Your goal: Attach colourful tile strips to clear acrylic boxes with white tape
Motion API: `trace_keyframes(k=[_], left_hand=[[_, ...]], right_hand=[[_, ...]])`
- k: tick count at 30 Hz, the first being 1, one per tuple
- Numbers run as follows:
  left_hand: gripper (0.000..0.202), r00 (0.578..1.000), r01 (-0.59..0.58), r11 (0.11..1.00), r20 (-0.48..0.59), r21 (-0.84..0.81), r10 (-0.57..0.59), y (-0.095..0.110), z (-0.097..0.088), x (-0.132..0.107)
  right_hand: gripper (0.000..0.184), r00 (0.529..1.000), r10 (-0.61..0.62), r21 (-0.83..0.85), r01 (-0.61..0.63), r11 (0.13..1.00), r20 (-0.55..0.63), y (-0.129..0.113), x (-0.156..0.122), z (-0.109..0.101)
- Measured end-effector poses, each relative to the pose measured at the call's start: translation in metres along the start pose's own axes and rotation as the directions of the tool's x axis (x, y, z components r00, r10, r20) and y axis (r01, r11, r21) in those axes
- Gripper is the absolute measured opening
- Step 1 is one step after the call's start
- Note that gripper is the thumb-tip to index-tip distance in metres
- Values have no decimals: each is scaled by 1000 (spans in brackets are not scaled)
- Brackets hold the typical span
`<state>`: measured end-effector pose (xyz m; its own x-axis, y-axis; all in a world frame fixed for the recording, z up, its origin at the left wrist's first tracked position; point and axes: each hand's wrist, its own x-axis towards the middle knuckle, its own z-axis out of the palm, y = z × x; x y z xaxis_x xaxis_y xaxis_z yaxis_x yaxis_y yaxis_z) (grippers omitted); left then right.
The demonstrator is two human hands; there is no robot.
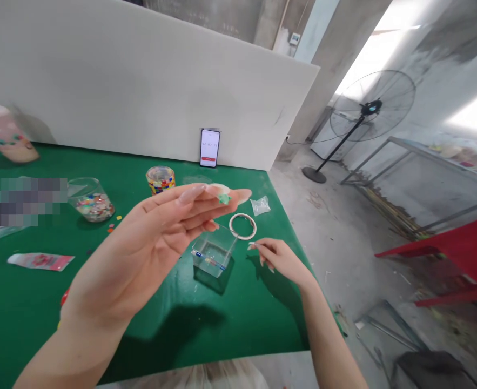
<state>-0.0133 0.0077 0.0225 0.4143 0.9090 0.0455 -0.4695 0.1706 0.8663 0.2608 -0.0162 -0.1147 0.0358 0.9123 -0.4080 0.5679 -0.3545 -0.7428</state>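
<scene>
Head view: both bare hands are over the green table (262, 324), the left hand (141, 248) raised, the right hand (281, 259) lower.
Green star: at the left fingertips, toward their right end; it is small, with no clear long axis.
Left fingers: drawn together, pointing right, with the star pinched among them; which finger bears it is hard to tell.
Star to clear box: the clear box (206, 268) lies below the star and slightly nearer; how high the star hangs above it cannot be judged.
Box line: its blue and gold trim (209, 260) runs across the near side, slanting from far left to near right.
Right fingers: thumb and forefinger tips close together; I cannot tell whether they pinch anything.
Nearer hand: the left has the star; the right is just right of the box, near the tape ring (244, 237).
</scene>
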Motion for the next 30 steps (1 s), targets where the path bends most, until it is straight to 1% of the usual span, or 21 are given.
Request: trace_keyframes(k=[1,3,5,6,8,10,12,14,17,20,23,25,27,29,30], left_hand=[[23,1000,-26,1000,-13,1,26,1,1,0],[29,995,-83,996,-51,15,84,5,1,0],[34,985,-128,992,-111,16,129,10,-2,-1],[35,980,-138,990,-145,9,138,12,-4,-1],[36,967,-148,989,-211,-8,143,16,-9,-2],[37,958,-167,986,-242,-26,156,19,-15,-3],[40,956,-197,979,-231,-47,181,22,-19,-4],[42,960,-219,973,-195,-71,202,24,-23,-4],[41,961,-239,967,-167,-85,223,29,-29,-6],[38,949,-266,960,-198,-81,246,35,-37,-7],[32,943,-267,961,-227,-73,245,37,-41,-6],[31,947,-262,963,-208,-70,243,36,-41,-5],[32,954,-259,963,-174,-71,244,34,-40,-4],[31,959,-258,964,-135,-64,248,31,-39,-3],[30,962,-257,965,-110,-57,250,29,-38,-3]], right_hand=[[34,1000,-15,-18,15,1000,-11,-6,9,-2],[38,998,-65,-61,64,996,-22,-29,30,-7],[38,993,-116,-118,117,986,15,-59,55,-8],[38,989,-140,-147,147,978,54,-75,69,-6],[39,975,-171,-204,198,959,142,-106,93,2],[39,955,-179,-262,240,935,235,-133,112,16],[38,933,-175,-321,277,906,313,-153,126,30],[38,918,-160,-381,302,874,362,-167,134,42],[37,920,-148,-460,315,830,363,-181,141,57],[37,940,-173,-505,307,807,294,-188,142,67],[37,953,-208,-499,294,815,221,-193,140,70],[37,954,-226,-464,294,835,197,-197,137,67],[37,949,-256,-397,309,864,183,-200,130,59],[37,938,-304,-294,341,893,164,-201,115,47],[35,929,-337,-230,364,902,152,-201,103,40]])
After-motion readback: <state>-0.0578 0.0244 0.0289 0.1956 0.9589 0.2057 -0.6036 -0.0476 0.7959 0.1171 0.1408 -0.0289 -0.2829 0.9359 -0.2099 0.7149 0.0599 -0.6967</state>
